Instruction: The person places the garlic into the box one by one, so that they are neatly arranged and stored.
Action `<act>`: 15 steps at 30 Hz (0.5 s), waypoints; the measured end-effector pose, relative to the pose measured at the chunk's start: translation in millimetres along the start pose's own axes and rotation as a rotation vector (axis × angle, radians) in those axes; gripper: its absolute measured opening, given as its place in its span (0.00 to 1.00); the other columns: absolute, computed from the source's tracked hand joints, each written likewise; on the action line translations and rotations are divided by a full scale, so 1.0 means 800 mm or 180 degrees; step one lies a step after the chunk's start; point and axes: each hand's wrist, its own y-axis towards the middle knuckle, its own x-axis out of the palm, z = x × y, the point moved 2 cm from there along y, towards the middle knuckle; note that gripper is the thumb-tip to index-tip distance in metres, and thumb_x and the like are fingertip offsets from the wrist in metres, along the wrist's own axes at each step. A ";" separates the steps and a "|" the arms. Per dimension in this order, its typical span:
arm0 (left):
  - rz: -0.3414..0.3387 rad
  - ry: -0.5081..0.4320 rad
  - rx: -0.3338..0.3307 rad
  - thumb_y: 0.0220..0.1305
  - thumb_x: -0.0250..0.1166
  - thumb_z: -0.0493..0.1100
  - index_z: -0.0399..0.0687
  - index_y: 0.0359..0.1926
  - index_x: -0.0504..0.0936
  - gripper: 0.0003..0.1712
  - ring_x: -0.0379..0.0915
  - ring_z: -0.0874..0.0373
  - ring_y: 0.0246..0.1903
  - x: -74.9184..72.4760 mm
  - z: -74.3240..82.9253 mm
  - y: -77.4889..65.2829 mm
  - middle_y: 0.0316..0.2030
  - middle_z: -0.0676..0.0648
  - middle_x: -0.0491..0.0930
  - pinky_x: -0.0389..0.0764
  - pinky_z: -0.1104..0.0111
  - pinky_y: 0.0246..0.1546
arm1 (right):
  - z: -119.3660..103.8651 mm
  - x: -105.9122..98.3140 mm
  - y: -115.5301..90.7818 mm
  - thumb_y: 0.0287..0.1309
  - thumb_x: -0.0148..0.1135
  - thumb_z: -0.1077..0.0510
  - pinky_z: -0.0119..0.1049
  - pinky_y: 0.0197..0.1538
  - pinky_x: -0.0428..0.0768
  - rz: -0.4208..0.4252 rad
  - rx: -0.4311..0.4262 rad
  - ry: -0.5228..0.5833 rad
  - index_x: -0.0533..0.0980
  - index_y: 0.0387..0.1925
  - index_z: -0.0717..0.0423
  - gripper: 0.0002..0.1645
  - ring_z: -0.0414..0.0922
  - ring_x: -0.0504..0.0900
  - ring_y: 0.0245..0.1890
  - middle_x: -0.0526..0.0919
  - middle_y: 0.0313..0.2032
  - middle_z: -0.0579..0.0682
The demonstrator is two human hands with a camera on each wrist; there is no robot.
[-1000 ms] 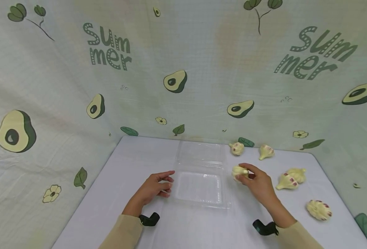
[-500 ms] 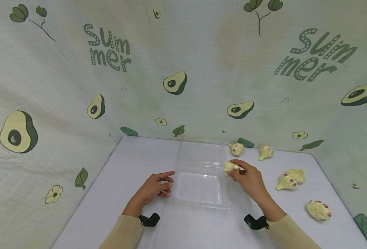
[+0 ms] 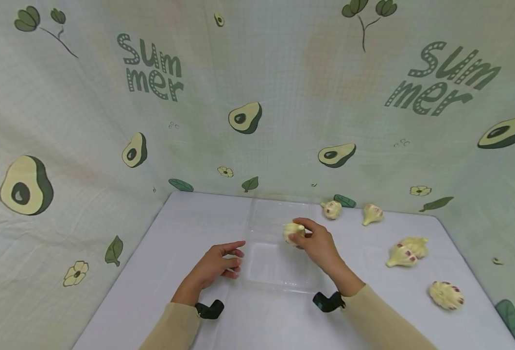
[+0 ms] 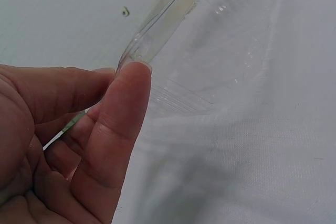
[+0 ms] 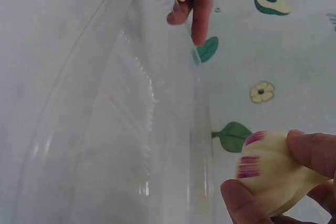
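Observation:
A clear plastic clamshell box lies on the white table with its lid spread back toward the far side. My right hand pinches a cream garlic bulb between thumb and fingers, over the box near its hinge. Purple streaks on the bulb show in the right wrist view, with its stem end toward the palm. At the box's left side is my left hand. In the left wrist view, its thumb and a finger pinch the box's rim.
To the right lie more garlic bulbs: one behind the box, another beside it, two touching, the front one streaked purple, and one nearer the right edge. A printed cloth hangs behind the table.
My right hand has carried the garlic bulb leftward, from beside the box's right edge to over the box. The left hand has stayed in place.

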 end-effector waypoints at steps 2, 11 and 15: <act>0.0010 0.0002 -0.0013 0.70 0.68 0.32 0.43 0.75 0.73 0.34 0.81 0.57 0.34 0.000 0.000 0.001 0.55 0.39 0.78 0.90 0.66 0.34 | -0.002 0.014 0.002 0.66 0.73 0.58 0.40 0.45 0.91 -0.0059 0.0009 0.0071 0.79 0.66 0.54 0.28 0.49 0.89 0.47 0.79 0.67 0.63; -0.0011 -0.0028 -0.0048 0.70 0.67 0.31 0.43 0.75 0.73 0.34 0.81 0.58 0.34 0.000 -0.002 0.003 0.60 0.37 0.77 0.90 0.65 0.34 | 0.000 0.072 0.008 0.62 0.74 0.62 0.38 0.40 0.90 -0.0187 -0.0082 0.0262 0.81 0.63 0.58 0.27 0.50 0.89 0.45 0.82 0.63 0.63; -0.0069 -0.0067 -0.0026 0.70 0.67 0.31 0.43 0.76 0.72 0.35 0.81 0.58 0.35 -0.002 -0.002 0.003 0.65 0.35 0.75 0.90 0.66 0.35 | 0.006 0.089 0.012 0.60 0.76 0.61 0.35 0.36 0.89 -0.0211 -0.0131 0.0223 0.82 0.61 0.58 0.27 0.49 0.89 0.43 0.83 0.61 0.62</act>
